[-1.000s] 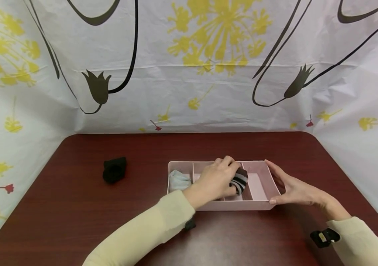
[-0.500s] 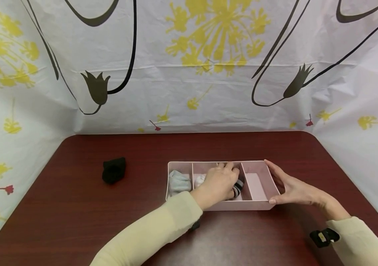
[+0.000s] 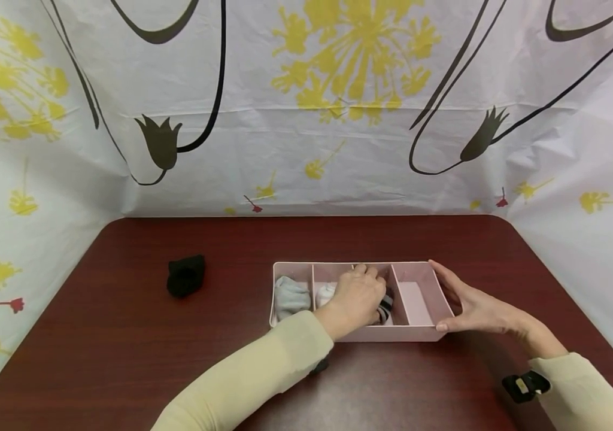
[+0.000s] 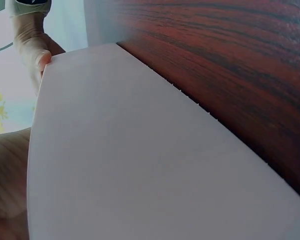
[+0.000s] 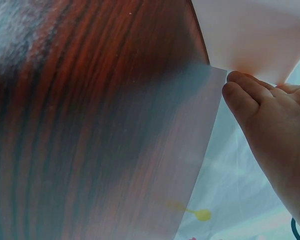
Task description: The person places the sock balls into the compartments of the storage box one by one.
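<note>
A pink box (image 3: 393,334) with compartments in a row lies on the table. My left hand (image 3: 357,297) reaches down into its third compartment from the left, fingers bent over a rolled striped sock (image 3: 385,307) in black and grey; most of the sock is hidden under the hand. My right hand (image 3: 481,308) grips the box's right end, thumb at the front corner and fingers at the back one. A light grey rolled sock (image 3: 291,297) fills the leftmost compartment, and a white one (image 3: 325,293) sits beside it, partly covered. Nothing lies in the rightmost compartment.
A black rolled sock (image 3: 185,275) lies on the dark red table (image 3: 96,335) at the left. Another dark item (image 3: 319,365) shows from behind the left sleeve, in front of the box. A patterned white sheet (image 3: 263,131) surrounds the table's back and sides.
My left hand has lowered the striped sock into the third compartment and moved slightly left, uncovering more of the white sock. The right hand has stayed on the box's end.
</note>
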A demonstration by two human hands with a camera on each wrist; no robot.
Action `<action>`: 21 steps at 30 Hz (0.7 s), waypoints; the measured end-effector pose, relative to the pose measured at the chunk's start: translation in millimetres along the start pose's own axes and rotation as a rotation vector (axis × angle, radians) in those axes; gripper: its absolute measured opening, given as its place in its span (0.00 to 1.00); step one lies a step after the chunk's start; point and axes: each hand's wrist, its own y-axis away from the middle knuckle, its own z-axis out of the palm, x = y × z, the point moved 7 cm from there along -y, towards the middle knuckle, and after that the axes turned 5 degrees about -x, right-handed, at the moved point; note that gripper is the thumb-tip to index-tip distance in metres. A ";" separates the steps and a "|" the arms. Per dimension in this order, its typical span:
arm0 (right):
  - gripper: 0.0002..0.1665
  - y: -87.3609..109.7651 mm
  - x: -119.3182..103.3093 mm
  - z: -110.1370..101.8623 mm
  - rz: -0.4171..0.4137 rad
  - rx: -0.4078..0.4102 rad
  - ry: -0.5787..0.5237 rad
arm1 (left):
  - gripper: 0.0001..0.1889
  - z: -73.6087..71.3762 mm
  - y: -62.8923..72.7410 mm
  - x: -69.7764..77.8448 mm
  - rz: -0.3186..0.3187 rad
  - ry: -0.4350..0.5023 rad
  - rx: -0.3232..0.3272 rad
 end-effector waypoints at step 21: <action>0.63 0.4 8.1 2.3 -0.090 0.001 0.041 | 0.28 -7.8 16.3 -11.5 0.049 0.179 0.016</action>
